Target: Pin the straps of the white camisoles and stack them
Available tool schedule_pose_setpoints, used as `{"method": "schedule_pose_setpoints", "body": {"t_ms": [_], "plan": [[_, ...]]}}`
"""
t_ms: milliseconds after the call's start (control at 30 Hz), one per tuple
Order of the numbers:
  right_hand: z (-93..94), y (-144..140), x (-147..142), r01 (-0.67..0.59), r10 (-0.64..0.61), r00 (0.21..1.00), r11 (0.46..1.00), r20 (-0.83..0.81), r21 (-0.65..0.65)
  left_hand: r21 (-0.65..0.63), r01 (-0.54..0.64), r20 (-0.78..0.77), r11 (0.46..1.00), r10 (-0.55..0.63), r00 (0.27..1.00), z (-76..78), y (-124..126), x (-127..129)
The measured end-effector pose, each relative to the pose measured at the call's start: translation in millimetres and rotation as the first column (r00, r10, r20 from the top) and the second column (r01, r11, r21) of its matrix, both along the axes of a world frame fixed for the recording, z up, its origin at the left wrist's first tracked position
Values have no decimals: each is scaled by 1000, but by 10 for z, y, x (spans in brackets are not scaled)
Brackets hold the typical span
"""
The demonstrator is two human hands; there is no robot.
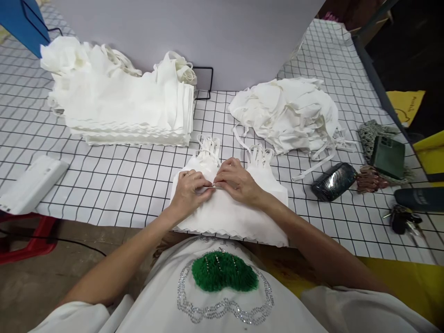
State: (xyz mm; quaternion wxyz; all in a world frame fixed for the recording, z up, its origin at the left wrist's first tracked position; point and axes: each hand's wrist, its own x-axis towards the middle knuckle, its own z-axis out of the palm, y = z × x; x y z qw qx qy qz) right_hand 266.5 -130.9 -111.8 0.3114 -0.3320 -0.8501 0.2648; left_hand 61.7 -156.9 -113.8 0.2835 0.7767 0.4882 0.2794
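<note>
A white strappy top (236,212) lies flat on the checked table (114,185) right in front of me, straps pointing away. My left hand (190,188) and my right hand (236,178) meet over its upper middle, fingertips pinching the fabric at the neckline. A ring shows on my left hand. What is between the fingertips is too small to tell.
A neat stack of folded white tops (125,106) sits at the back left, a loose heap of white tops (291,113) at the back right. A white box (29,185) lies at the left edge. On the right are a dark pouch (333,181), a phone (388,157) and keys (402,218).
</note>
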Motion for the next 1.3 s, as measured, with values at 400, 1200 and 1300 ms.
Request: {"method": "schedule_pose_setpoints", "body": {"t_ms": [400,1200,1300], "plan": [[-14,-6,0,-4,4,1000,1000,-4,1,52,7,1,999,-7,1000,-40,1,-5],[601,644,19,-159,272,884,940,380,-303,-195,2,21,981,2,1000,73,81,-36],[782,945,-88,-133,206,898,969,387,-207,-209,8,2,978,-8,1000,99,93,-47]]}}
